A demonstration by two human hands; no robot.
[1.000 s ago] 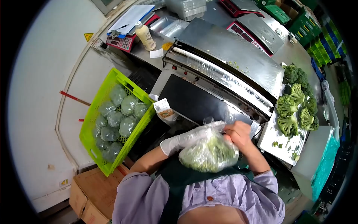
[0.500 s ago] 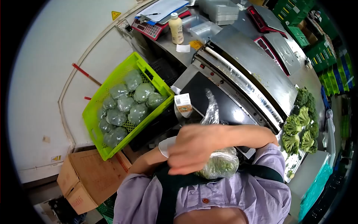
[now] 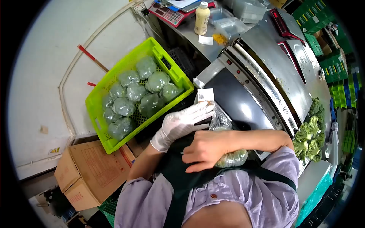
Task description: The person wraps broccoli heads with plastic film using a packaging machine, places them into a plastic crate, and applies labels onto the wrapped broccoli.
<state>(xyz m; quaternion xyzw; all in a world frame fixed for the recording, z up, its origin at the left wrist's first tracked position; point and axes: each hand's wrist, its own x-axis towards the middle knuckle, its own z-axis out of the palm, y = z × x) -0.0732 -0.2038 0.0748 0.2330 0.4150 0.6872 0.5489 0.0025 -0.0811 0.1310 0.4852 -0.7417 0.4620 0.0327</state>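
Observation:
My left hand (image 3: 184, 123), in a white glove, has its fingers stretched out at the foot of a small white-and-brown label box (image 3: 205, 97). My bare right hand (image 3: 205, 150) reaches across my body just below it, fingers curled; what they hold, if anything, is hidden. Under my right wrist and forearm lies a clear plastic bag of green vegetables (image 3: 232, 158), close against my apron. The crumpled clear neck of the bag (image 3: 221, 121) sticks up above the forearm, beside the label box.
A lime-green crate (image 3: 100, 131) holds several wrapped green bundles, with a cardboard box (image 3: 100, 171) below it. A film-wrapping machine (image 3: 253, 81) stands ahead. Broccoli (image 3: 310, 136) lies to the right. A bottle (image 3: 202, 18) and scales (image 3: 171, 14) are at the back.
My right hand has crossed leftward from the bag's neck. My left hand has let go of the bag and moved up-left to the label box. The view has swung right.

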